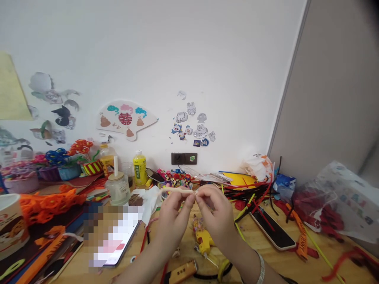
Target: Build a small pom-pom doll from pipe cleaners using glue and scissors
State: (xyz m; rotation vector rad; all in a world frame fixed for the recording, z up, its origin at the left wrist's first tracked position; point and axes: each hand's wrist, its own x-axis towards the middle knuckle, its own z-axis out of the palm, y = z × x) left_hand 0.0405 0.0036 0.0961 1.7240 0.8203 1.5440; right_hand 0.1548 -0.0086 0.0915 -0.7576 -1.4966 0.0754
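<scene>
A thin cream-coloured strip, possibly a pipe cleaner [180, 190], is stretched level between my two hands above the table. My left hand [175, 215] pinches it between thumb and forefinger, and its free end sticks out to the left. The fingertips of my right hand [215, 213] are pinched at the strip's right end, almost touching the left fingertips. The exact spot between the fingers is too small to make out. Below and between my wrists lies a yellow hot glue gun [204, 241]. An orange-brown box-like object [182, 272] rests closer to me.
A lit phone [121, 240] lies left, a dark phone [274, 230] right. Loose pipe cleaners [251, 193] pile up behind my right hand. A glass jar [117, 191], a yellow bottle [139, 169] and a paper cup [12, 225] stand left. Plastic bags [349, 201] lie right.
</scene>
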